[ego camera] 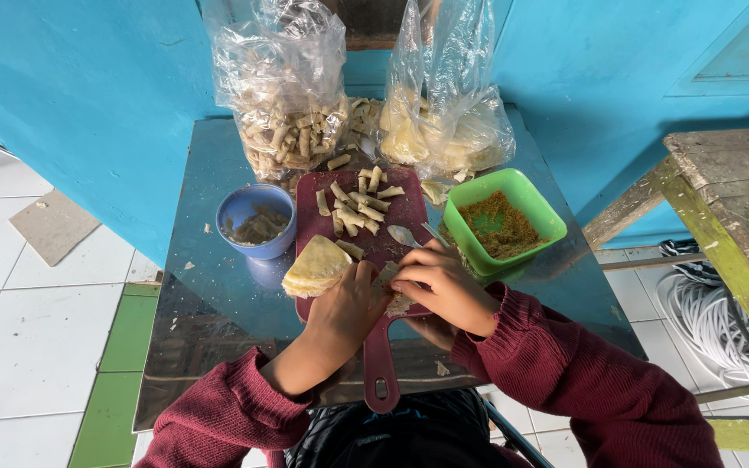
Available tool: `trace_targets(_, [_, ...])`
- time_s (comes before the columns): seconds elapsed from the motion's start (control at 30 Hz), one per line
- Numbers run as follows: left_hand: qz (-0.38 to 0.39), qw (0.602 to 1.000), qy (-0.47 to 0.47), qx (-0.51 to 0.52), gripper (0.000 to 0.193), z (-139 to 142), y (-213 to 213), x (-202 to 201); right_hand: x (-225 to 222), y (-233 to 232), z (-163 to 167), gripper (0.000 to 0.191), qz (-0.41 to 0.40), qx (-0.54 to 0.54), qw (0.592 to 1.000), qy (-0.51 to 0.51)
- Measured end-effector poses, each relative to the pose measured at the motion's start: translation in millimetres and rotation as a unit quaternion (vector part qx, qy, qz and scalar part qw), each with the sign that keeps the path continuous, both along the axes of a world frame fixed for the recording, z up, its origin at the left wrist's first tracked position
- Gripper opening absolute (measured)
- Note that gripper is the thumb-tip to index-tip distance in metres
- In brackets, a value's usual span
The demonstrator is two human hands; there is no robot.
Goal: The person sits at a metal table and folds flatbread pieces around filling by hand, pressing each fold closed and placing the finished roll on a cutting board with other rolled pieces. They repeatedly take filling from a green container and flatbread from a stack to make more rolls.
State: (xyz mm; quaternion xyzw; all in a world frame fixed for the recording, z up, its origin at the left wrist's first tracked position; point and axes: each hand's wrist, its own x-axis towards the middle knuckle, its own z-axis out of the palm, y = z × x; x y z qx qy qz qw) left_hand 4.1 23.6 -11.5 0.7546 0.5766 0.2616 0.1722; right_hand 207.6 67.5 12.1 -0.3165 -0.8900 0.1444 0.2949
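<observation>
Meeting over the red cutting board (392, 227), left hand (350, 305) and right hand (440, 286), fingers curled, pinching one pale wrapper (389, 279)

Pale wrapper sheet (389, 279) (mostly hidden) pinched flat between both hands on dark red cutting board (381, 251).

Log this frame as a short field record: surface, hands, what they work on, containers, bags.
surface: shiny metal table against a blue wall
board: dark red cutting board, handle toward the person
left hand: on the board, pressing a small wrapper piece
right hand: fingers meeting the left over the same piece
wrappers: pale stack on the board's left edge
finished rolls: piled at the board's far end
containers: blue bowl; green tub of brown crumbly filling
spoon: on the board
bags: two clear plastic bags at the back
</observation>
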Motion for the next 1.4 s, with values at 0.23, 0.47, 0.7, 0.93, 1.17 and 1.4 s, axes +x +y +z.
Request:
trace_targets(0.23, [-0.041,0.998,-0.054,0.004,0.039,2.8,-0.8,-14.5,-3.3,-6.2,-10.6,0.013,0.006,0.027,1.000,-0.013])
trace_targets(0.47, [-0.047,0.993,-0.107,-0.012,0.034,10.8,-1.7,-14.9,-6.9,-9.0,2.7,0.008,-0.006,0.041,0.999,-0.006])
trace_targets(0.7, [-0.079,0.974,-0.210,-0.041,0.032,9.2,0.0,-8.0,5.9,-17.5,15.3,0.015,-0.116,-0.006,0.987,-0.114])
trace_targets(0.93, [-0.084,0.988,-0.109,0.071,0.014,2.1,-1.2,-2.9,10.1,-10.7,4.4,0.020,-0.090,-0.036,0.990,-0.099])
trace_targets(1.17, [-0.061,0.992,-0.018,0.112,0.020,-0.1,-4.7,4.9,11.5,-3.2,-0.4,0.021,-0.059,-0.207,0.977,0.001])
trace_targets(1.4, [-0.057,0.996,-0.010,0.071,0.031,3.3,-3.8,4.8,9.4,-6.6,-1.7,0.012,-0.013,-0.224,0.973,0.042])
